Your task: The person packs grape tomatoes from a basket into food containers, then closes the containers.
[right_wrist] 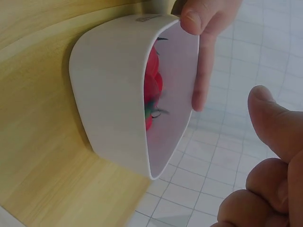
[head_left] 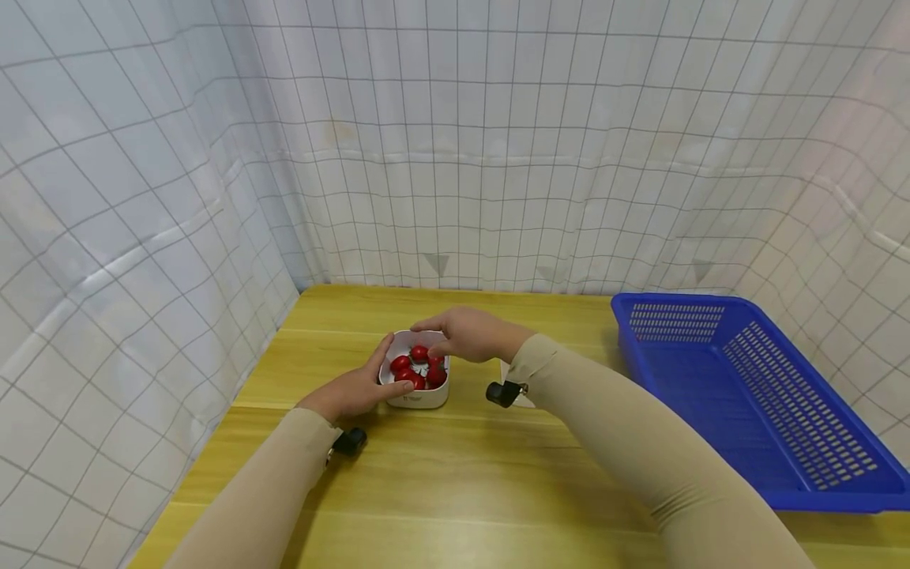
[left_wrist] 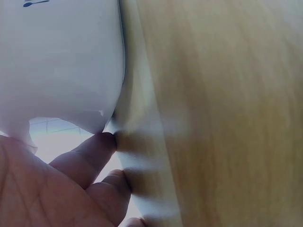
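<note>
A white square container (head_left: 418,401) with rounded corners stands on the wooden table, small dark print on its front. Inside lie several red cherry tomatoes (head_left: 400,363) with green stems. My left hand (head_left: 358,390) holds the container at its left side, thumb over the front rim and fingers along the outer wall. Above the container's right and back rim is my right hand (head_left: 475,334), its thumb apart from the other fingers. In the right wrist view that hand's fingers are loosely bent, with nothing between them, and the tomatoes sit low behind the near wall.
A blue plastic basket (head_left: 768,502) with slotted walls stands on the right of the table (head_left: 441,506). Partly hidden under my right wrist lies a flat white thing (head_left: 524,401). White grid-patterned curtains (head_left: 455,197) hang behind and on both sides.
</note>
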Tool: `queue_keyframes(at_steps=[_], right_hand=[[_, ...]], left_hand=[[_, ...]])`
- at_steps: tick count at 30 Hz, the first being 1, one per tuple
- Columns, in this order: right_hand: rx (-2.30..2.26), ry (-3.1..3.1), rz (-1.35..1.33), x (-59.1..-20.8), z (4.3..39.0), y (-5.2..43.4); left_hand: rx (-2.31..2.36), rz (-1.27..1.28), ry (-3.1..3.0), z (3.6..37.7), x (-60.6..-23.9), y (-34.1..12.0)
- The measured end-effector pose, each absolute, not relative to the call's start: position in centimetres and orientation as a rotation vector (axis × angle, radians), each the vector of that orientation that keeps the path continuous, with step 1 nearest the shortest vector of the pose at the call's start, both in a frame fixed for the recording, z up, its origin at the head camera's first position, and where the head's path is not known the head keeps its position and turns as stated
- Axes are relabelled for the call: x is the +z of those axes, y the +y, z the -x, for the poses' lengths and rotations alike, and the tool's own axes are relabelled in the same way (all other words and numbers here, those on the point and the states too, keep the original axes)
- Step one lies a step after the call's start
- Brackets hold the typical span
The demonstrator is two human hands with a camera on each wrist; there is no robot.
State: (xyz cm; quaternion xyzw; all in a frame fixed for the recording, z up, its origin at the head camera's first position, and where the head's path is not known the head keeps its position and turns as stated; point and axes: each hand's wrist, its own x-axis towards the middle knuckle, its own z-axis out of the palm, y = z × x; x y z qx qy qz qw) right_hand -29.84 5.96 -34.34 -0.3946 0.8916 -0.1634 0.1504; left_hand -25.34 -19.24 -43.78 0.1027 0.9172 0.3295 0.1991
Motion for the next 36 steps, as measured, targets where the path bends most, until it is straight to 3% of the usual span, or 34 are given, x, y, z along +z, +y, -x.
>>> queue_keyframes(at_steps=[12,22,28,36], right_hand=[[-0.563,2.682,0.984,-31.5,30.3,11.2],[-0.587,2.834,0.717,-29.5,29.9,23.5],[-0.554,2.888,0.536,-30.4,28.8,31.1],[-0.417,2.855,0.611,-34.8,27.1,37.7]], left_hand=[[0.925,-0.279,2.557,25.5,-43.7,-18.7],[0.895,-0.290,2.565,25.6,-43.6,-19.0],[0.910,-0.295,2.552,25.7,-43.7,-19.2],[0.917,-0.291,2.554,25.5,-43.8,-19.0]])
